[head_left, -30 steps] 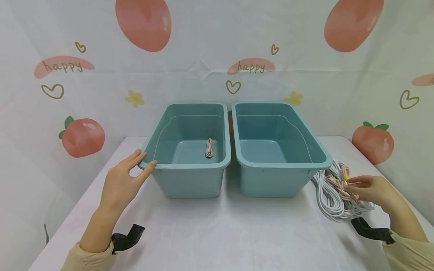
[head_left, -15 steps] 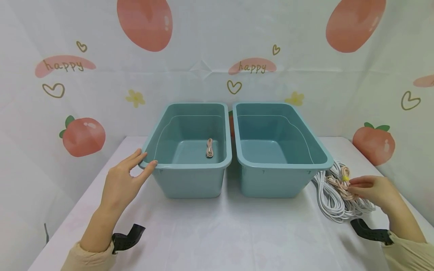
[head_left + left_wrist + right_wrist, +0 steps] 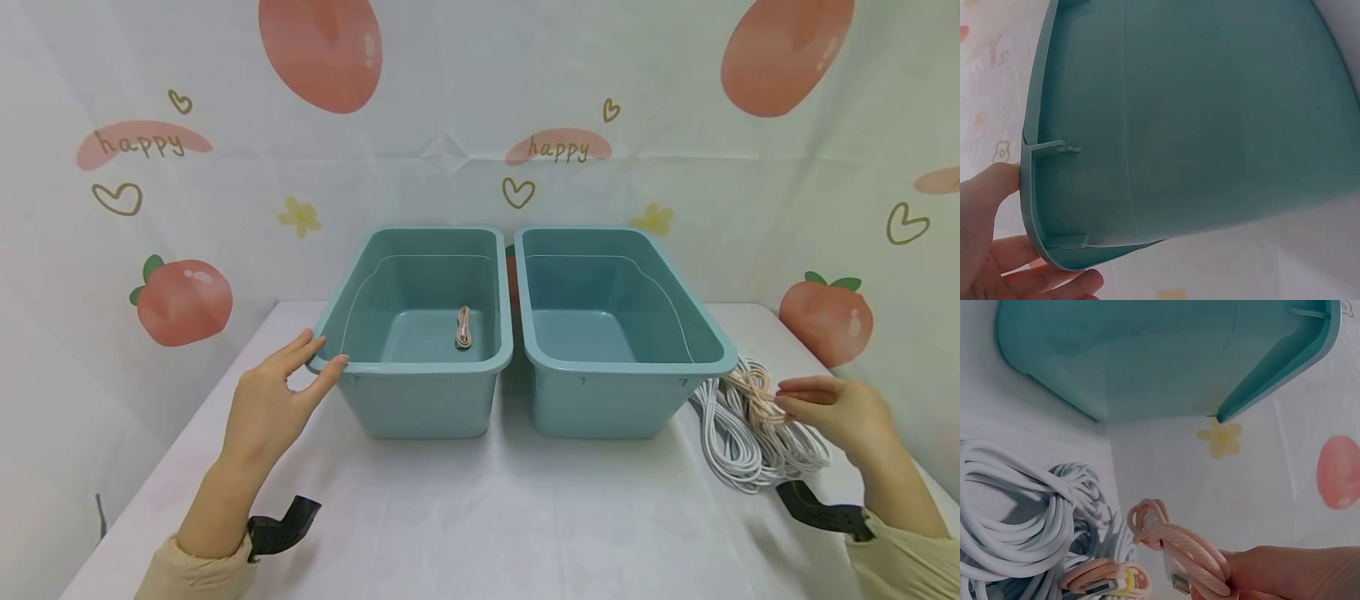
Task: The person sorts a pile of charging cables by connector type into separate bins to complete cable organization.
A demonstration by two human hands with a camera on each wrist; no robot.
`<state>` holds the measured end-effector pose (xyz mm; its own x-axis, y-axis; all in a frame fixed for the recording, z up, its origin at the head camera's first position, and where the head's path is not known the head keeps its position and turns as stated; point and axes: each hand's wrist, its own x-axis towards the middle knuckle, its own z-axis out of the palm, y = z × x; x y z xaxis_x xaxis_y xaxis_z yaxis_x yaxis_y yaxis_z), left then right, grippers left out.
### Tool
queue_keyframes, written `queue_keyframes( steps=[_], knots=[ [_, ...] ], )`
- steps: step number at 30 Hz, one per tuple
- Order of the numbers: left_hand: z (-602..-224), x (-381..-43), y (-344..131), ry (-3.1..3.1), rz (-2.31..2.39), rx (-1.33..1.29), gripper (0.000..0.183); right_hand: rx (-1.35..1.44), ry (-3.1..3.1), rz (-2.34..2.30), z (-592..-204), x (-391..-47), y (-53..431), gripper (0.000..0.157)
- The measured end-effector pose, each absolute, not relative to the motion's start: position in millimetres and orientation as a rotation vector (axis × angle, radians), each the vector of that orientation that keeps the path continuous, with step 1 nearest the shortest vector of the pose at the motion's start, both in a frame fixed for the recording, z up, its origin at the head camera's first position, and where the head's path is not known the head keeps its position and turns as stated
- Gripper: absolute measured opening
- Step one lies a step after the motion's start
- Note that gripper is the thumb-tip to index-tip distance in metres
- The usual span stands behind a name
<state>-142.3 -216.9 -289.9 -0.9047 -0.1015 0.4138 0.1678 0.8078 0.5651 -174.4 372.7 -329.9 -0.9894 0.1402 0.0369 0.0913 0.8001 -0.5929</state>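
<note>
At the front left corner of the left blue-green bin (image 3: pixel 412 367), my left hand (image 3: pixel 266 408) grips the rim, thumb on one side of the corner and fingers on the other. My right hand (image 3: pixel 847 417) pinches a pink braided charging cable (image 3: pixel 1194 553), coiled in a bundle with its metal plug showing. Below it in the right wrist view lies another pink cable (image 3: pixel 1094 575) with a yellow tie, beside coiled white cables (image 3: pixel 1016 512). Inside the left bin sits one small pink cable bundle (image 3: pixel 463 327).
A second blue-green bin (image 3: pixel 622 367) stands to the right of the first, with a narrow gap between them. The white cable pile (image 3: pixel 731 446) lies against its right side on the white table (image 3: pixel 525 517). A printed cloth (image 3: pixel 450 100) hangs behind.
My right hand has shifted slightly up and to the right at the cable pile. The yellow tie seen by its fingertips earlier no longer shows in the head view. My left hand has stayed put.
</note>
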Motion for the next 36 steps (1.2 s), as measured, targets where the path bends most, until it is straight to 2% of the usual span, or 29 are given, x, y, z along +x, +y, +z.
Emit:
queue_keyframes(
  steps=[6, 9, 10, 13, 26, 32, 36],
  knots=[
    [-289.6, -142.1, -216.8, -2.56, -0.855, -0.055, 0.055, -0.185, -2.79, 1.023, -324.7, -173.0, 368.9, 0.033],
    [-289.3, -141.9, -216.7, -2.56, -0.854, -0.057, 0.055, -0.181, -2.741, 1.085, -319.9, -172.8, 365.6, 0.006],
    [-289.3, -141.9, -216.7, -2.56, -0.854, -0.058, 0.055, -0.181, -2.724, 1.109, -318.3, -173.1, 364.5, 0.002],
    [-289.5, -141.9, -216.7, -2.555, -0.848, -0.064, 0.055, -0.176, -2.678, 1.154, -313.4, -174.0, 361.6, 0.019],
    [-289.5, -142.4, -216.7, -2.551, -0.831, -0.073, 0.054, -0.239, -2.552, 1.156, -288.1, -178.2, 348.9, 0.01],
    [-289.4, -142.6, -216.6, -2.546, -0.835, -0.074, 0.054, -0.202, -2.446, 1.283, -274.9, -177.2, 343.7, 0.022],
    [-289.6, -142.6, -216.7, -2.547, -0.839, -0.074, 0.054, -0.188, -2.412, 1.288, -268.2, -176.6, 338.5, 0.021]
  ],
)
